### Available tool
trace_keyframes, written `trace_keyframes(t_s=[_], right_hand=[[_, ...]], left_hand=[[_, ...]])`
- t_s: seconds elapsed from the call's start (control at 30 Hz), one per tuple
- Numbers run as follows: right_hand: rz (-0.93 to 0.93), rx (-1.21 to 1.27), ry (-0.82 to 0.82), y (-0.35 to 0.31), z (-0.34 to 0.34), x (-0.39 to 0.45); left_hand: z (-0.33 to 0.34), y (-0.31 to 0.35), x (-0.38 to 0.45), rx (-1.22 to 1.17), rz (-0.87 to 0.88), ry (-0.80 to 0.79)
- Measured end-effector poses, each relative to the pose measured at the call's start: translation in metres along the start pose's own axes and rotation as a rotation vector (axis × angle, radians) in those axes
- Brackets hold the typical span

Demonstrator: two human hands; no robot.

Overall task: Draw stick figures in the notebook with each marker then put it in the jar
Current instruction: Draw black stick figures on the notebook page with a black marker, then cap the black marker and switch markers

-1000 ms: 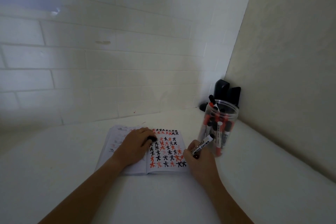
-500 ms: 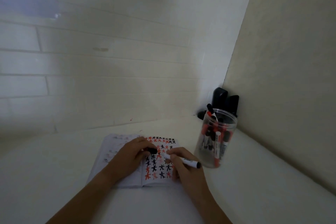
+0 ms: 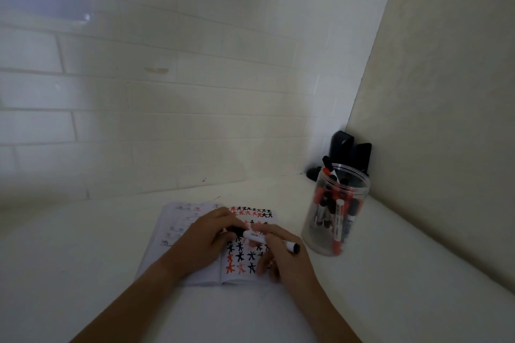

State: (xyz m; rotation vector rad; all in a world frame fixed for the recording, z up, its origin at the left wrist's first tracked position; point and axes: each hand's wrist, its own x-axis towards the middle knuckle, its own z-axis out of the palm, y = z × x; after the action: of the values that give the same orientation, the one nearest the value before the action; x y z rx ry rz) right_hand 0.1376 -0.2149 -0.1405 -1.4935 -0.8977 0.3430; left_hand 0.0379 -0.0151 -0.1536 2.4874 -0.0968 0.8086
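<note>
The notebook (image 3: 195, 245) lies open on the table (image 3: 83, 259), its right page nearly filled with red and black stick figures. Over it, the left hand (image 3: 204, 242) pinches the black cap (image 3: 237, 230) with curled fingers, meeting the tip of the marker (image 3: 269, 239), which the right hand (image 3: 284, 256) grips around its barrel. This looks like recapping: keep cap and barrel in line and push straight until it seats, away from wet ink. The jar (image 3: 338, 209) stands just right of the notebook, crowded with markers, so drop this one into a gap.
</note>
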Motion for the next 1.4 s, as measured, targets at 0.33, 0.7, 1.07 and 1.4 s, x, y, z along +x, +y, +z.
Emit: trace_keyframes(t_s=[0.33,0.7,1.07,1.4], right_hand=[[-0.171,-0.376,0.098,0.015,-0.012,0.005],[-0.191,-0.519,0.013,0.024,-0.011,0.009],[-0.244,-0.644,0.051,0.018,-0.008,0.009],[-0.325,-0.903,0.332,-0.011,-0.007,0.004]], left_hand=[[-0.003,0.005,-0.001,0.001,-0.047,0.115],[-0.005,0.013,-0.002,0.032,-0.004,0.076],[0.002,0.001,-0.003,0.073,0.028,0.104],[0.02,-0.028,-0.004,0.403,-0.322,-0.227]])
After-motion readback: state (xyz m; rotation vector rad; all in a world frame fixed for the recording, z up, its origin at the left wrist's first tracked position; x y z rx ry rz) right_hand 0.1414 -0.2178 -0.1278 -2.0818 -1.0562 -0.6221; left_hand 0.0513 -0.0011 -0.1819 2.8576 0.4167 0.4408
